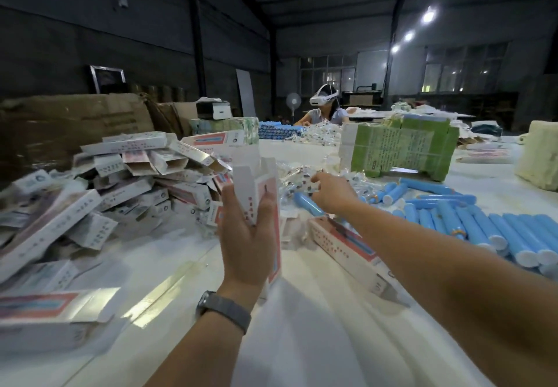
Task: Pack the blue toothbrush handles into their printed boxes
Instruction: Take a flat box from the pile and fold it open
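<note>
My left hand grips a printed box upright, its top flaps open. My right hand reaches forward over the table and holds a blue toothbrush handle that sticks out to the left under the palm. Its fingertips are at a heap of small clear plastic packets. Several more blue handles lie in rows at the right. Another printed box lies flat under my right forearm.
A big pile of printed boxes fills the left side of the white table. A green bundle of flat cartons stands behind the packets. A person with a white headset sits at the far end.
</note>
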Demonstrator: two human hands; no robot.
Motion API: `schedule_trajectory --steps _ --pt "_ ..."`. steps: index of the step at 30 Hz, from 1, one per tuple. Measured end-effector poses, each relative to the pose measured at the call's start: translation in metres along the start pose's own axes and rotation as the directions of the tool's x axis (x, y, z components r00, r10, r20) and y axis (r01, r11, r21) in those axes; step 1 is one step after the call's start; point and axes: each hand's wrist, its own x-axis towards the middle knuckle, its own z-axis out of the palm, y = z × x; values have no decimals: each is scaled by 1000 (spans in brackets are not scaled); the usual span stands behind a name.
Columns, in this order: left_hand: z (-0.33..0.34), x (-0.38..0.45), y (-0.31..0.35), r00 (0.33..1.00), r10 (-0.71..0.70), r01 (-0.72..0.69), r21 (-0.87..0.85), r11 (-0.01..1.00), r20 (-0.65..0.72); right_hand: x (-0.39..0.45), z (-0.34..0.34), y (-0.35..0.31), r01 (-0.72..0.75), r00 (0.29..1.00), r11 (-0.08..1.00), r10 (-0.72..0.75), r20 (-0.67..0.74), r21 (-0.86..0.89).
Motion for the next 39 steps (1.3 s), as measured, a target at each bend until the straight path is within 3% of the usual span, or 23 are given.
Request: schedule_trajectory --steps 4,8,11,17,21,24,28,31,32,35,39 --pt "0 2 -2 1000 -17 17 -6 1000 -5 30 25 -24 206 976 948 -183 114 -243" --pt "-1 5 -6 1000 -8 8 -21 1000 -15 48 60 -51 414 908 858 -367 202 -305" --pt "0 4 -6 1000 17 -17 -9 1000 -2 54 69 -52 406 914 842 -368 172 -355" --pt "2 2 -4 999 41 -42 5 999 32 54 58 -39 385 922 884 -379 75 -265" --pt "1 1 -4 999 21 -21 -20 1000 36 42 40 -35 360 922 933 -358 -147 -20" --pt "1 0 -3 998 -2 4 -39 999 58 19 6 -45 372 899 880 -262 -350 297" --pt "1 -3 4 997 -28 34 -77 996 77 -39 -58 -61 480 859 632 -195 -474 608" --pt "4 -7 9 994 -11 19 -73 997 109 -89 -98 -67 568 820 372 -177 -545 734" --pt "5 -10 11 992 -3 11 -67 998 126 -104 -106 -69 589 807 329 -194 -558 738" --pt "10 -19 21 987 20 -7 -81 997 162 -139 -111 -76 665 746 429 -337 -575 611" --pt "16 -29 38 978 58 -27 -152 988 202 -160 -104 -69 684 650 721 -535 -540 109"
